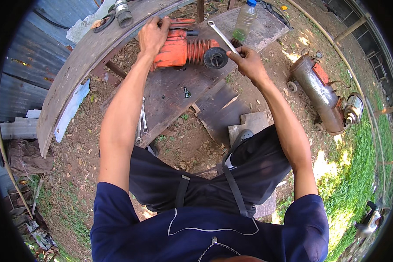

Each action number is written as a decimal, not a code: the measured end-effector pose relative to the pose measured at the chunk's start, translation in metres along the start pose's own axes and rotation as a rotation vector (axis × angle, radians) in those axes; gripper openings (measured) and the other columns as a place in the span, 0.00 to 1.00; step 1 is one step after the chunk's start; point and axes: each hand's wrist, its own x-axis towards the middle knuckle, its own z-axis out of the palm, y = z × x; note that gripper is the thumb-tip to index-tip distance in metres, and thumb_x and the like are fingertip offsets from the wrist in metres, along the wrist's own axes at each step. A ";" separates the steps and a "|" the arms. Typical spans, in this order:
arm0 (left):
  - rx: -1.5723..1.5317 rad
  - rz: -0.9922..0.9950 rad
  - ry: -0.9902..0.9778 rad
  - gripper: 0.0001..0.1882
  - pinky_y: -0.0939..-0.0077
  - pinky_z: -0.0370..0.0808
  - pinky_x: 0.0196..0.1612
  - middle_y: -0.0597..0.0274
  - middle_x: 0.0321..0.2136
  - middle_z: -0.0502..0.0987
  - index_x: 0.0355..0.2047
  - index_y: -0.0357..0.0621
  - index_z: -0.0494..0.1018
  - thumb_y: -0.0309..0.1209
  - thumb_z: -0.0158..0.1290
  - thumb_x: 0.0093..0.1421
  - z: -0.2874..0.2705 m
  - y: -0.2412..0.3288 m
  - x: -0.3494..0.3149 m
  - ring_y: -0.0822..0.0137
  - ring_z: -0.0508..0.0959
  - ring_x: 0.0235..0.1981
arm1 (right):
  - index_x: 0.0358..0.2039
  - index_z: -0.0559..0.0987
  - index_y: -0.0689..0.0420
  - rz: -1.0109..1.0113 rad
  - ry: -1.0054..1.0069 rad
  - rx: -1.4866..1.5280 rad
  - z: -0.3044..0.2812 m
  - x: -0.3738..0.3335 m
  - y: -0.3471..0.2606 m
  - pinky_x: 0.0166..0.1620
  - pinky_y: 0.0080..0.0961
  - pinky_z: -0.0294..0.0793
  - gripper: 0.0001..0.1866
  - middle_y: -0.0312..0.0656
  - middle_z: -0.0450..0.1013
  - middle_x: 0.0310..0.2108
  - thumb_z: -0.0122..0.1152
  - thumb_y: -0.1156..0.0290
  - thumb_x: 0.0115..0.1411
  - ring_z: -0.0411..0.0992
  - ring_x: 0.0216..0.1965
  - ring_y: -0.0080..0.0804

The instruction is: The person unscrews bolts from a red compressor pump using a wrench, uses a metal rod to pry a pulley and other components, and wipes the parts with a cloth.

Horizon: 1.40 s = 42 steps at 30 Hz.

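Note:
An orange compressor pump [170,53] with a finned cylinder lies across the wooden board in front of me. At its right end is a round black air filter [215,58]. My left hand [153,37] is closed on the pump's far left edge, beside a red rim; some of its fingertips are hidden. In my right hand [249,64] I grip a combination wrench [223,37] by its lower end, its ring end pointing up and left. That hand is just right of the air filter.
A plastic bottle [245,22] with a blue cap stands on the wooden board [161,94] at the far side. Two more wrenches [142,124] lie at the near left. A curved plank [81,72] runs along the left. On the ground at right sits a rusty air tank [316,94].

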 end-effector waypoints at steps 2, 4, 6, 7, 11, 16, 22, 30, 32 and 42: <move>-0.002 0.019 0.019 0.25 0.52 0.76 0.43 0.45 0.37 0.81 0.36 0.38 0.79 0.50 0.49 0.63 0.002 0.005 0.001 0.42 0.80 0.38 | 0.33 0.78 0.61 -0.033 0.031 -0.119 -0.002 0.003 0.005 0.25 0.26 0.62 0.20 0.35 0.70 0.21 0.65 0.53 0.61 0.65 0.20 0.24; -0.013 0.018 0.015 0.23 0.52 0.76 0.41 0.46 0.36 0.81 0.35 0.37 0.80 0.48 0.51 0.62 0.000 0.013 -0.005 0.43 0.81 0.36 | 0.34 0.79 0.64 -0.030 0.043 -0.175 0.001 -0.001 0.000 0.34 0.35 0.71 0.24 0.46 0.74 0.24 0.66 0.51 0.58 0.73 0.26 0.35; -0.015 0.046 0.047 0.22 0.53 0.76 0.41 0.46 0.36 0.80 0.36 0.38 0.78 0.47 0.50 0.63 0.000 0.017 -0.011 0.43 0.80 0.36 | 0.39 0.80 0.62 -0.125 0.041 -0.252 0.003 -0.008 -0.005 0.38 0.37 0.72 0.21 0.49 0.76 0.28 0.65 0.54 0.58 0.76 0.31 0.40; -0.014 0.061 0.066 0.21 0.54 0.76 0.41 0.46 0.36 0.80 0.36 0.38 0.78 0.46 0.50 0.64 -0.001 0.017 -0.013 0.43 0.80 0.36 | 0.41 0.81 0.61 -0.176 0.039 -0.290 0.005 -0.012 -0.009 0.40 0.38 0.73 0.21 0.51 0.78 0.30 0.65 0.56 0.58 0.77 0.34 0.43; -0.047 0.057 0.086 0.18 0.54 0.76 0.40 0.48 0.36 0.80 0.36 0.38 0.78 0.43 0.52 0.62 -0.006 0.021 -0.020 0.45 0.81 0.35 | 0.53 0.79 0.55 -0.262 0.016 -0.325 0.019 -0.020 -0.014 0.50 0.41 0.74 0.20 0.55 0.79 0.43 0.59 0.62 0.61 0.77 0.45 0.51; -0.071 0.071 0.110 0.16 0.55 0.77 0.39 0.49 0.36 0.80 0.36 0.38 0.78 0.41 0.54 0.61 -0.007 0.022 -0.029 0.46 0.81 0.34 | 0.54 0.79 0.54 -0.257 -0.004 -0.356 0.036 -0.023 -0.031 0.51 0.43 0.74 0.19 0.58 0.78 0.40 0.56 0.64 0.63 0.76 0.45 0.55; -0.051 0.103 0.155 0.16 0.55 0.77 0.38 0.49 0.35 0.79 0.35 0.38 0.77 0.40 0.54 0.61 -0.007 0.019 -0.031 0.46 0.81 0.34 | 0.53 0.78 0.56 -0.180 -0.033 -0.430 0.050 -0.026 -0.059 0.51 0.47 0.74 0.19 0.59 0.77 0.41 0.52 0.66 0.63 0.76 0.45 0.57; -0.055 0.125 0.182 0.17 0.55 0.78 0.38 0.49 0.34 0.79 0.33 0.37 0.77 0.42 0.54 0.60 -0.002 0.018 -0.031 0.47 0.80 0.35 | 0.49 0.75 0.66 -0.025 -0.112 -0.773 0.089 -0.041 -0.111 0.46 0.48 0.77 0.19 0.62 0.78 0.35 0.50 0.73 0.57 0.79 0.41 0.56; -0.048 0.121 0.183 0.17 0.55 0.78 0.37 0.50 0.34 0.79 0.33 0.37 0.77 0.42 0.54 0.60 -0.002 0.017 -0.031 0.47 0.80 0.35 | 0.48 0.74 0.68 -0.066 -0.195 -0.796 0.086 -0.038 -0.117 0.45 0.48 0.78 0.19 0.63 0.78 0.34 0.51 0.74 0.57 0.79 0.41 0.56; -0.103 0.186 0.203 0.11 0.57 0.77 0.32 0.52 0.32 0.78 0.32 0.39 0.76 0.36 0.53 0.60 -0.004 0.019 -0.035 0.49 0.80 0.30 | 0.62 0.71 0.40 -0.487 -0.345 -0.680 -0.019 0.062 0.009 0.50 0.43 0.74 0.22 0.50 0.78 0.43 0.49 0.66 0.69 0.76 0.47 0.50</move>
